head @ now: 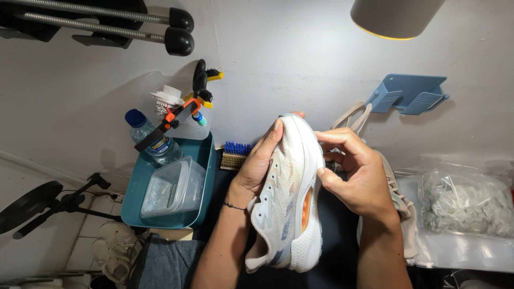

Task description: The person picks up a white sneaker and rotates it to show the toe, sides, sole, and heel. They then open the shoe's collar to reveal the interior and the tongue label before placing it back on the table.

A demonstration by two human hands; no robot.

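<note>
Centre: white mesh running shoe with pastel streaks and an orange cut-out in its thick white sole [286,206], held on its side above a dark blue lap, toe pointing away toward the wall, heel nearest the camera. Left hand [257,163], thin dark band at the wrist, cupped under the upper, fingers curled over the toe end, grasping the shoe. Right hand [356,171] closed against the sole edge, thumb pressed to the white midsole, fingers bent over the top. Behind the right hand: second, beige shoe [399,200] with loose laces, partly hidden. Left: teal plastic tub [206,176] holding a clear lidded box [174,187] and a blue-capped water bottle [150,136]. Just beside the tub: blue-bristled brush [235,154]. Right: clear plastic bag of white pieces [466,203]. Above: blue wall bracket [409,92].
</note>
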